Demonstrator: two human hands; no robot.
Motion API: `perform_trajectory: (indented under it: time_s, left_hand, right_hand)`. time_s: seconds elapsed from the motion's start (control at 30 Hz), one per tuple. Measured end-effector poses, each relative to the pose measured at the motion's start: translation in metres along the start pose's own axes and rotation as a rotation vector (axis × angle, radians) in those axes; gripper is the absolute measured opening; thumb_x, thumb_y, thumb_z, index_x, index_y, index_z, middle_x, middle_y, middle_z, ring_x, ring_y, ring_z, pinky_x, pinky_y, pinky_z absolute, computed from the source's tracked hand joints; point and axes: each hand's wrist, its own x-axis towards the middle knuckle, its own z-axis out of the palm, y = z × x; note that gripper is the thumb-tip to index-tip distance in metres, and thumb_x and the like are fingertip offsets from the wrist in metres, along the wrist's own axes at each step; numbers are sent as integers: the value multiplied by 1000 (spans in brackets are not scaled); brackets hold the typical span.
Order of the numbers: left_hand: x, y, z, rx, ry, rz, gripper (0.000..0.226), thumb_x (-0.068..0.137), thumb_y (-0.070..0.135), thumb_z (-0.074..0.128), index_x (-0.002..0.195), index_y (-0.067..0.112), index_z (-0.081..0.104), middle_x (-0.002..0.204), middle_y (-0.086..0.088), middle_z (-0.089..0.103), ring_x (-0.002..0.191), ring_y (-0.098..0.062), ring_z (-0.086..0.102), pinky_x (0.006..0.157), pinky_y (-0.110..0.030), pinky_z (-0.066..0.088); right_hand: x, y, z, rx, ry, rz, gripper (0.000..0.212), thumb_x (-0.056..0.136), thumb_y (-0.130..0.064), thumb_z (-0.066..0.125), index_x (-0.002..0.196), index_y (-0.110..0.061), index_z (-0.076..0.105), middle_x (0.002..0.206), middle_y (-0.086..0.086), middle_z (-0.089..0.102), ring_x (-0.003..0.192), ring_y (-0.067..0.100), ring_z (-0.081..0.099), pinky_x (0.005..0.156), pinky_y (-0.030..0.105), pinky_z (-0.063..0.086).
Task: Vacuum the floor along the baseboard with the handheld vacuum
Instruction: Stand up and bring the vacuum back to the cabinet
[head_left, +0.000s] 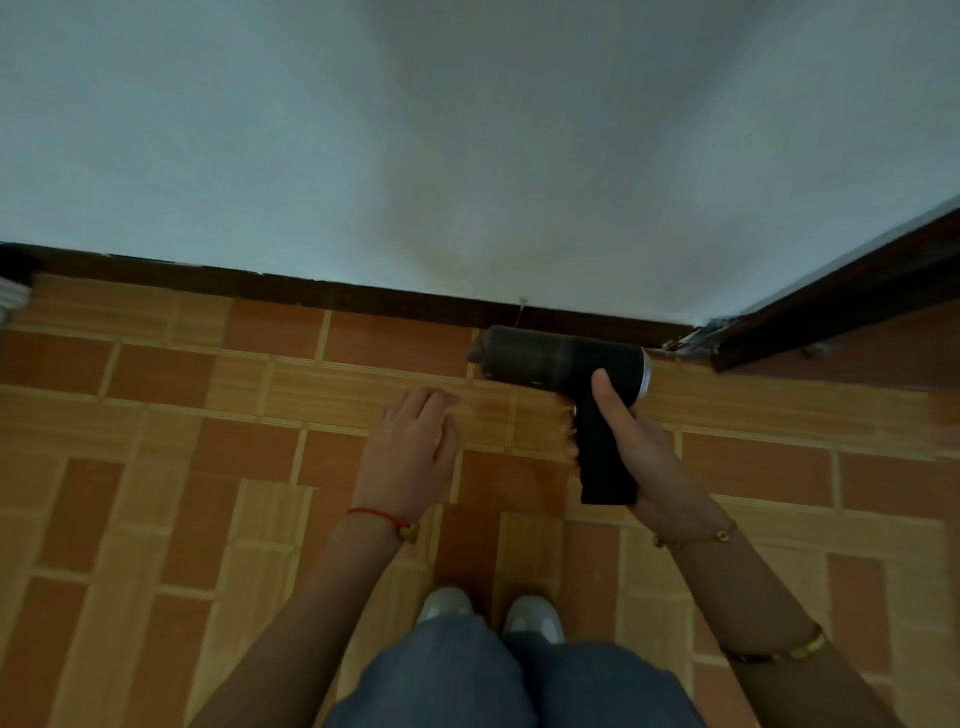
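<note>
Right hand (621, 441) grip closed round handle of handheld vacuum (571, 379), nozzle pointing left, over floor (208, 467) just beside baseboard (363, 291). Left hand (415, 447) grip open, empty, palm down, fingers together. No legible writing.

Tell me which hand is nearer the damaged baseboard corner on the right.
Right. The right hand grips the handheld vacuum just below and left of that baseboard corner. The left hand hovers open over the floor, farther left of it.
</note>
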Motion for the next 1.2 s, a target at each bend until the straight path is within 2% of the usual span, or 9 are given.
perform_trajectory:
  time_s: [0.1, 0.23, 0.33, 0.4, 0.5, 0.63, 0.77, 0.97, 1.2]
  left_hand:
    - [-14, 46, -81, -16, 14, 8, 38, 96, 33, 33, 114, 16, 63, 110, -1, 63, 100, -18, 57, 88, -32, 45]
    - [-46, 111, -208, -14, 5, 17, 39, 96, 32, 33, 113, 16, 64, 105, 1, 64, 95, -17, 59, 84, -28, 42]
    - [-75, 159, -305, -22, 38, -12, 40, 96, 34, 33, 113, 17, 65, 106, 2, 66, 96, -17, 61, 83, -26, 41]
    - [-98, 192, -368, -46, 82, -27, 39, 96, 34, 34, 114, 18, 65, 106, 3, 66, 95, -15, 61, 83, -25, 40]
    - [-131, 235, -451, -93, 149, -53, 40, 97, 36, 34, 116, 19, 65, 107, 5, 66, 93, -12, 60, 83, -26, 44]
    - [-171, 274, -530, -145, 234, -97, 34, 98, 33, 40, 112, 16, 66, 102, 0, 66, 85, -14, 60, 74, -31, 51]
    - [-208, 295, -570, -147, 300, -94, 20, 100, 19, 51, 114, 14, 64, 106, -2, 66, 86, -12, 57, 78, -30, 48]
    - [-270, 303, -586, -172, 342, -163, 22, 102, 24, 46, 117, 20, 62, 110, 3, 64, 96, -11, 60, 86, -34, 52]
    - [-348, 326, -574, -131, 452, -384, 24, 101, 25, 48, 120, 23, 62, 116, 3, 66, 97, -13, 62, 80, -27, 49]
  right_hand:
    - [-58, -63, 24, -9, -18, 4, 52, 86, -52, 59, 108, -5, 65, 78, 10, 65, 60, 20, 60, 58, 31, 53]
    - [-155, -163, 65, -19, -74, 18, 48, 86, -52, 59, 98, -6, 64, 76, 10, 63, 58, 20, 59, 56, 30, 52]
    - [-234, -238, 96, -12, -122, 12, 49, 85, -52, 59, 98, -5, 63, 74, 10, 62, 58, 20, 58, 55, 29, 52]
    - [-287, -284, 116, 0, -158, 1, 50, 84, -51, 60, 101, -4, 62, 76, 11, 61, 59, 21, 58, 55, 30, 51]
    - [-359, -340, 143, 24, -217, -19, 53, 86, -44, 61, 115, 0, 60, 78, 11, 58, 60, 21, 56, 56, 30, 51]
    - [-434, -382, 170, 12, -270, -30, 52, 87, -41, 62, 118, 1, 60, 80, 10, 58, 61, 20, 57, 58, 30, 51]
    - [-481, -392, 185, -18, -317, -43, 54, 88, -43, 60, 123, -1, 60, 80, 9, 60, 61, 18, 58, 57, 29, 50]
    - [-524, -380, 197, -91, -377, -40, 57, 86, -46, 59, 117, 1, 60, 77, 9, 61, 57, 18, 58, 51, 28, 50]
    - [-548, -372, 198, -311, -441, 1, 50, 84, -54, 56, 100, -7, 62, 73, 8, 64, 55, 19, 62, 55, 30, 50]
